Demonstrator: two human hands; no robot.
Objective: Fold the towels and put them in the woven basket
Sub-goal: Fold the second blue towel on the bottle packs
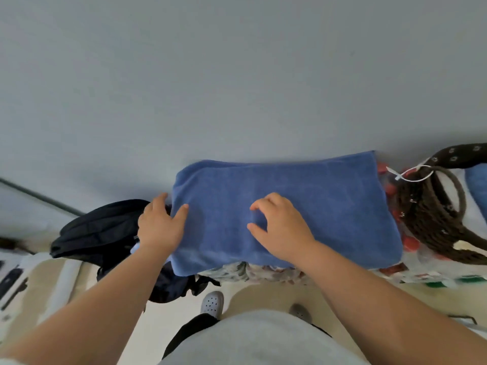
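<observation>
A blue towel (303, 201) lies folded into a wide rectangle on a patterned surface against the wall. My left hand (160, 225) grips its left edge, thumb on top and fingers wrapped behind. My right hand (279, 225) rests on the towel's middle with fingers curled and pinches a small ridge of the cloth. The dark brown woven basket (432, 219) stands to the right of the towel, with another blue cloth (477, 185) partly visible inside it.
A black bag (100, 230) lies to the left of the towel. The patterned cover (263, 272) shows under the towel's near edge. A white cable tie (411, 175) hangs on the basket rim. A grey wall (237, 75) rises right behind.
</observation>
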